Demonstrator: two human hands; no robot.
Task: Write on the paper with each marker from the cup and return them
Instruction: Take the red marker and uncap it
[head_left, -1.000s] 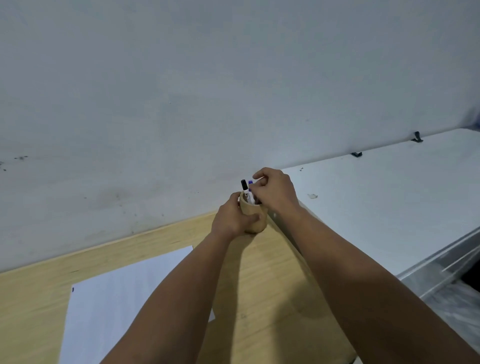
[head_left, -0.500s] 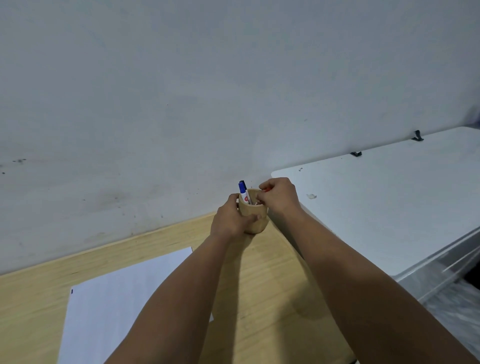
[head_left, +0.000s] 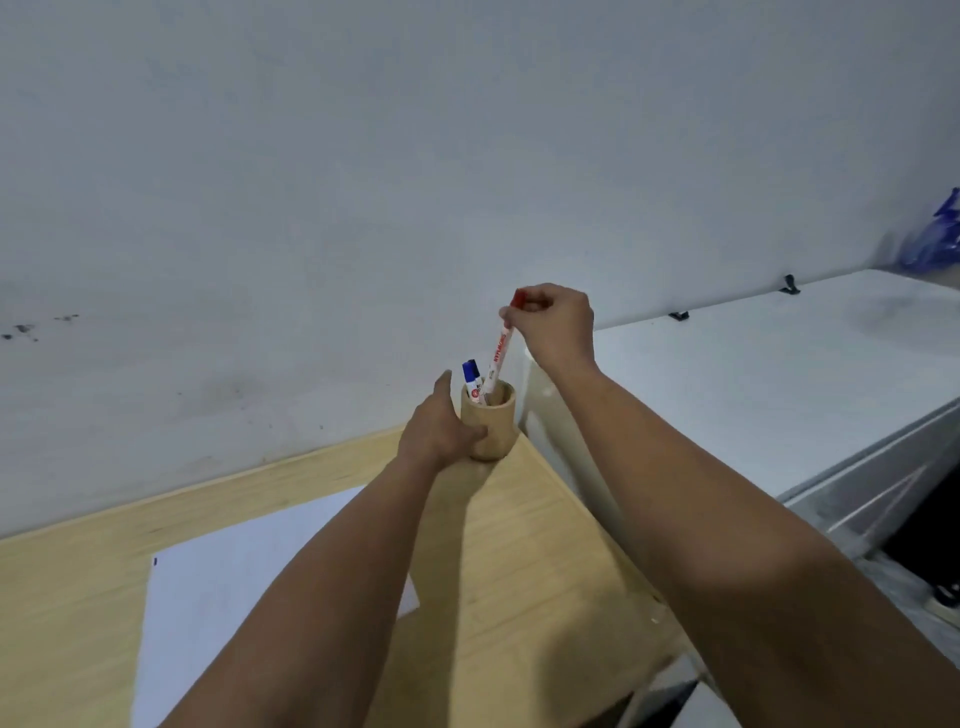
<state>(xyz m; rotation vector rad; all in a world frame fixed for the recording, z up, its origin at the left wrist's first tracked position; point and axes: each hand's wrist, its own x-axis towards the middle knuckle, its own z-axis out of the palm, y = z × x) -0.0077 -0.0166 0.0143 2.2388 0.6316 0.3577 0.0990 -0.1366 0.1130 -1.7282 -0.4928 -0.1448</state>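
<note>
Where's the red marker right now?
In the head view, the red marker is just right of centre, pinched at its cap end by the right hand, its lower end still inside the wooden cup beside the blue marker.

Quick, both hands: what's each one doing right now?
Left hand: closed around the wooden cup.
Right hand: closed, pinching the red marker near its cap.

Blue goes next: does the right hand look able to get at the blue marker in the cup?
Probably not yet: the right hand is full with the red marker. The blue marker itself stands exposed above the cup rim.
</note>
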